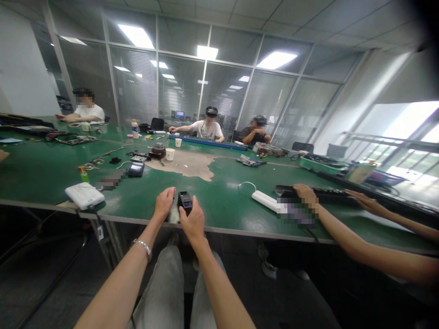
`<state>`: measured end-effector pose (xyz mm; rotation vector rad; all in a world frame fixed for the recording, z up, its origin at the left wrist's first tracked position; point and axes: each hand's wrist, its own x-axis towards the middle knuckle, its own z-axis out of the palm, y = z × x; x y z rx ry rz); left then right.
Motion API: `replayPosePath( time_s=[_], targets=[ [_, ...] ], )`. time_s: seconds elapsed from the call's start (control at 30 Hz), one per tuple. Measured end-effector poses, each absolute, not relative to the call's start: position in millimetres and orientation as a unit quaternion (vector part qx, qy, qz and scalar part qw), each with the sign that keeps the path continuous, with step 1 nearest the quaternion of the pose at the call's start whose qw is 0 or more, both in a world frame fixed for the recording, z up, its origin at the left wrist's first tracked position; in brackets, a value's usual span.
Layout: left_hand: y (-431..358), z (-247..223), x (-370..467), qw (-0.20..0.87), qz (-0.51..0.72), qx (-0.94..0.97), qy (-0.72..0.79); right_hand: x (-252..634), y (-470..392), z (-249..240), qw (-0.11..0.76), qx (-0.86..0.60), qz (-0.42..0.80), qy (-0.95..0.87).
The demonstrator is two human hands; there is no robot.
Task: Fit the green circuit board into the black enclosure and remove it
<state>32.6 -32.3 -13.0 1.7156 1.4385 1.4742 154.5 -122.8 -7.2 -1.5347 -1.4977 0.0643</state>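
Note:
A small black box-shaped device point(185, 200) stands near the front edge of the green table point(226, 205). My right hand point(193, 220) grips its right side and near end, thumb and fingers round it. Just left of the device is my left hand point(165, 203), resting near the table edge with its fingers together and slightly curled; whether anything lies inside them is hidden. A gap separates this hand from the device. A metal bracelet point(142, 249) circles my left wrist.
A white box-like object point(84, 195) lies at the left edge. Paper cups point(170, 154) and a dark gadget point(136, 169) sit farther back. At right, another person's hands point(306, 195) touch a long black part near a white bar point(265, 201). Three people sit opposite.

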Motion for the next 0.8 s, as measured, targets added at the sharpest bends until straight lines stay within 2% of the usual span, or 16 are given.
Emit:
replayPosePath(
  time_s=[0.37, 0.57, 0.8],
  targets=[
    [-41.4, -5.0, 35.1, 0.255, 0.552, 0.595, 0.526, 184.0, -115.2, 31.5, 0.588, -0.603, 0.054, -0.536],
    [-34.5, -11.8, 34.6, 0.257, 0.549, 0.601, 0.521, 220.7, -107.9, 3.2, 0.536, -0.648, 0.043, -0.539],
    [-25.8, -22.7, 32.1, 0.255, 0.543, 0.614, 0.514, 224.7, -104.7, -12.8, 0.518, -0.647, 0.028, -0.559]
  ],
)
